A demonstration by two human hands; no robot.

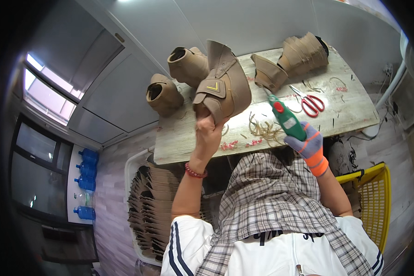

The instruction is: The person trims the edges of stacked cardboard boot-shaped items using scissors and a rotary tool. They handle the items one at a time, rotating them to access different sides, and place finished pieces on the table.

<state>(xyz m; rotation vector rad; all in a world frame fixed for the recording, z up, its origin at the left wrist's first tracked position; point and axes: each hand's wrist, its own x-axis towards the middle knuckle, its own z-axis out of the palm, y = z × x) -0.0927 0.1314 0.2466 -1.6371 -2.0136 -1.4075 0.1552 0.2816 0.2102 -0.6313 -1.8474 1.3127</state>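
My bare left hand [209, 133], a red bead bracelet at its wrist, grips a tan shoe upper [232, 87] and holds it raised above the table. A strap with a yellow angular mark shows on its side. In my right hand [309, 146], in a grey and orange glove, is a green handheld tool [286, 118] with a red button and a thin tip pointing away from me. Red-handled scissors [312, 105] lie open to the right of the tool. Beyond the tip rests a single tan shoe upper [268, 73], apart from my left hand.
Two formed uppers, one [163, 95] nearer, stand at the table's left; nested uppers [303, 53] lie far right. Cord scraps [266, 130] and red bits litter the worktable [354, 110]. A white crate [132, 184] of stacked pieces sits lower left, a yellow basket [377, 202] lower right.
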